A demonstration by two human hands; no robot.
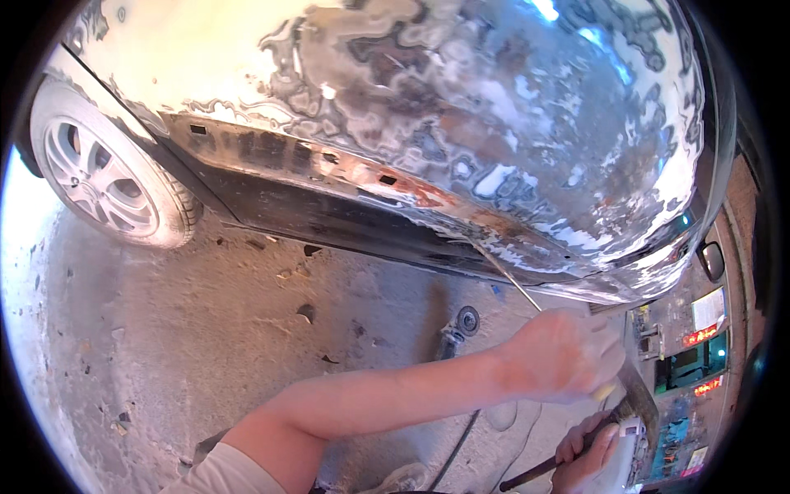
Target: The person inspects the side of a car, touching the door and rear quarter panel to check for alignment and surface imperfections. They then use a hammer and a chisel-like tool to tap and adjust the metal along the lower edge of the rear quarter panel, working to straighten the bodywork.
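Note:
My left hand point(564, 354) is closed in a fist around a thin metal rod tool point(510, 280), which looks like a long screwdriver. A yellowish end point(604, 390) shows below the fist. The tool's tip reaches the bottom edge of a car door panel point(494, 123), sanded to patchy bare metal and filler. Lower right, my right hand point(586, 453) wraps round the dark handle of a hammer point(527, 475). Its curved dark head point(635, 399) is close to the yellowish end; whether they touch I cannot tell.
Below the door runs a dark sill point(304, 214), with a wheel point(103, 177) at the left. An angle grinder point(459, 328) lies on the concrete floor point(222, 346) beyond my left forearm, near a cable point(461, 453). Small debris is scattered about. A side mirror point(712, 260) shows far right.

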